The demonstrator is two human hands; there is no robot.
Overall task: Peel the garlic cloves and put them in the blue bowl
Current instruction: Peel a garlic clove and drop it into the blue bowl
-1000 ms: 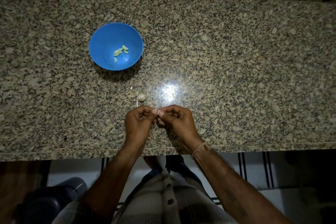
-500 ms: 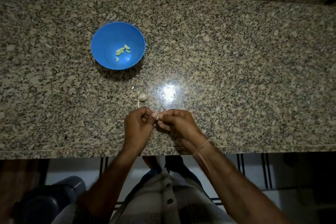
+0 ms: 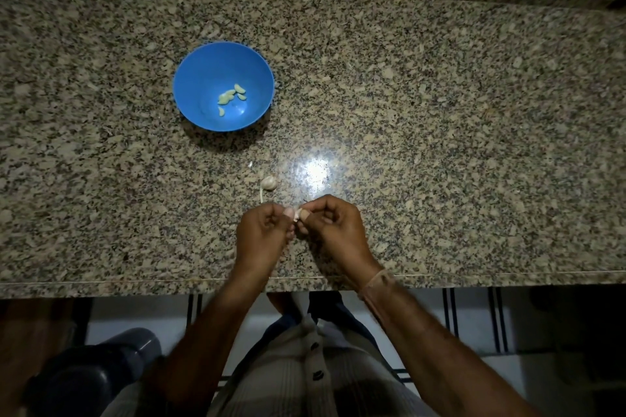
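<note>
Left hand [image 3: 263, 234] and right hand [image 3: 336, 233] pinch one garlic clove [image 3: 298, 214] near the counter [image 3: 440, 152] edge, blue bowl [image 3: 198, 78] well apart.

Single head-worn wide-angle view, looking steeply down and forward, close over speckled grey-beige granite countertop [image 3: 457, 118], counter's front edge crossing lower frame, wearer's striped buttoned shirt [image 3: 291, 379] at bottom centre

The garlic clove [image 3: 297, 214] is mostly covered by the fingertips of the left hand [image 3: 264, 230] and right hand [image 3: 333, 230]; only a pale sliver is seen. A white fleck [image 3: 250, 164] is too small to be identified. A dark rounded object [image 3: 95, 379] is blurred and cut off by the bottom edge.
</note>
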